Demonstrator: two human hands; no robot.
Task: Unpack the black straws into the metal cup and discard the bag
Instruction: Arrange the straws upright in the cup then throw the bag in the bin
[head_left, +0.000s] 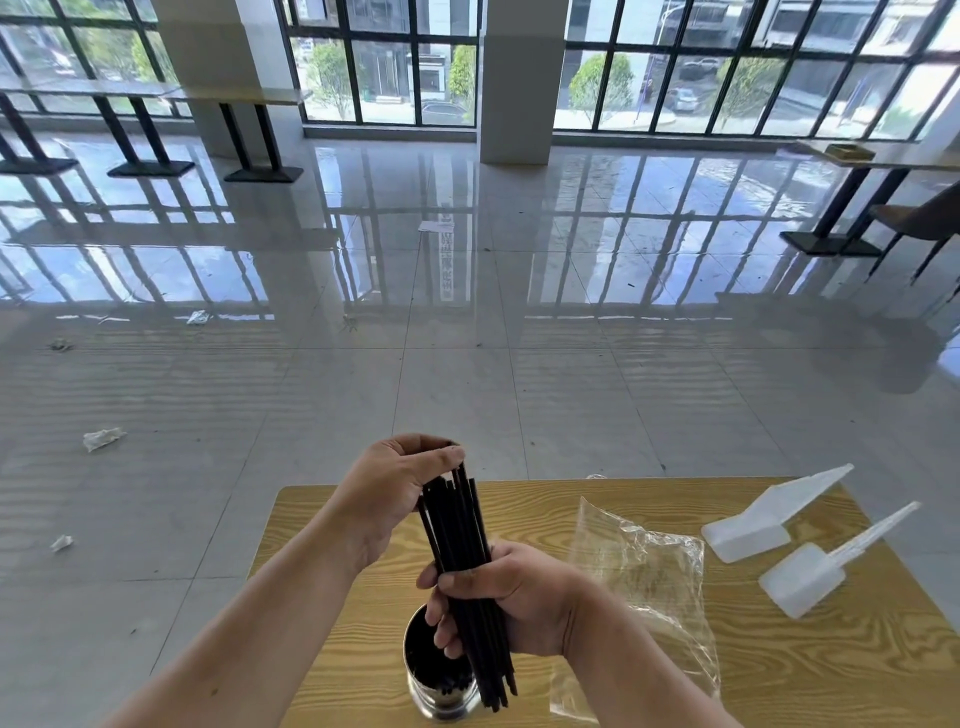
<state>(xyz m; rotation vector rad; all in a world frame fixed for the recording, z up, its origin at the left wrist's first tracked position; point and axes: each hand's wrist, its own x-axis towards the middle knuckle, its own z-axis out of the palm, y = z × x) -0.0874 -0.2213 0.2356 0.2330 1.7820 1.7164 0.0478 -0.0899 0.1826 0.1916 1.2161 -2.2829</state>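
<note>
Nearest you, the metal cup (439, 675) stands upright at the near edge of the wooden table (831, 675), with something dark inside it. Just above it, your right hand (514, 597) is wrapped round the middle of the black straws (460, 525), fingers and thumb curled tight about the bundle. The straws stand almost upright, tilted slightly. Their lower ends sit against the cup's right rim, and you cannot tell from here whether they are inside it. Higher up, your left hand (392, 488) caps the bundle's top, its fingers bent over the straw ends and holding them together.

Right of your hands, the clear plastic bag (644, 577) lies crumpled and flat on the table, apart from both hands. Beyond it, near the table's far right corner, two white plastic scoops (769, 519) lie side by side.

Past the table, scraps of crumpled paper (103, 439) dot the glossy tiled floor (467, 364). Farther off are dark-legged tables and tall windows (389, 67).
</note>
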